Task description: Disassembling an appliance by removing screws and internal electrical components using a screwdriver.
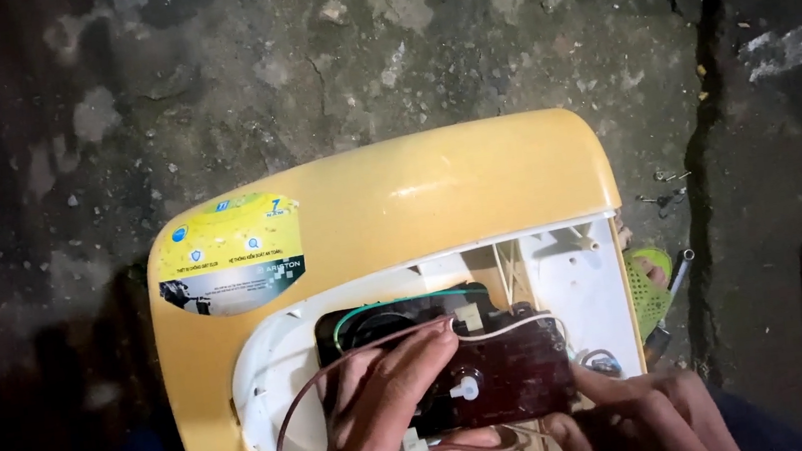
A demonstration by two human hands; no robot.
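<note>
- One yellow heater casing (399,206) lies open on the cracked floor (301,55), its long axis running left to right in front of me.
- One dark control module (509,374) sits in the opening, directly under my left hand (392,408), which is nearer, fingers spread flat on it.
- My right hand (645,424) touches its right end; grip unclear, probably pinching.
- One brown wire (287,420) loops left.

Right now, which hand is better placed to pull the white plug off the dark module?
Probably the left hand: its fingers already lie across the dark module, right beside the white plug. The right hand sits at the module's lower right corner, seemingly steadying it.
</note>
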